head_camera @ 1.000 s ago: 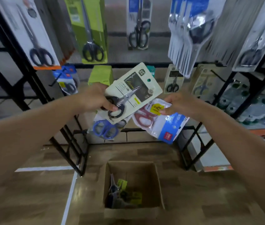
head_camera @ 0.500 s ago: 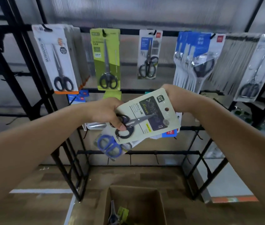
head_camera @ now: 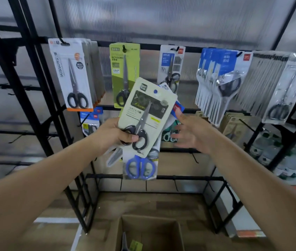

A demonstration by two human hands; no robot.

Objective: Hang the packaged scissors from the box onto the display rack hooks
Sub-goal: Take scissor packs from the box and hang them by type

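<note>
Left hand (head_camera: 115, 132) has its grip tight on a small stack of scissor packs, with its thumb on the black handles of the cream pack (head_camera: 144, 113) in front (at least two more packs sit behind it, one with blue handles (head_camera: 141, 167)). Right hand (head_camera: 192, 134) has a wide, empty grip, fingers spread beside the stack. Five groups of packs hang on the top row of the black rack (head_camera: 40, 91), and the box (head_camera: 154, 234) sits on the floor below.

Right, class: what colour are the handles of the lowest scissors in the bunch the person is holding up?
Blue: the lowest scissors' handles hang below the cream pack in the left hand, seen in the head view.
</note>
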